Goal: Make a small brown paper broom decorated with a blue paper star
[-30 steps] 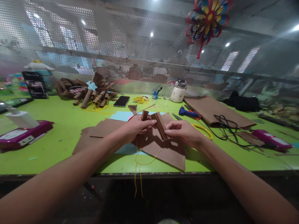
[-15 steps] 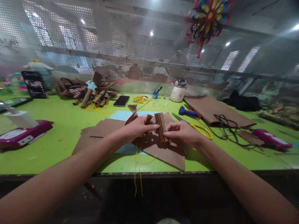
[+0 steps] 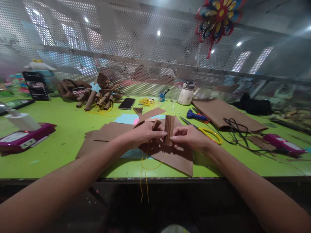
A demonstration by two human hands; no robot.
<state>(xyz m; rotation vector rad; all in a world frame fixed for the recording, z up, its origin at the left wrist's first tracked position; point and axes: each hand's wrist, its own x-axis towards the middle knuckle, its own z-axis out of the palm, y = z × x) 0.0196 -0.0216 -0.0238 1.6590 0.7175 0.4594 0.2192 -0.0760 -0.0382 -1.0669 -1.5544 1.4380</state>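
Beyond the table edge, left fingers and right fingers pinch pleated paper, scissors close by

Two hands at the centre of the frame, one left hand and one right hand, with one pleated brown paper between them. One pair of scissors and one blue-handled tool right of centre. Two purple power strips: a left strip, a right strip. One white plug at left. One bottle, one blue jar, one paper star. One pinwheel, upper right. The brown paper rolls, upper left of centre, overlap too much to count.
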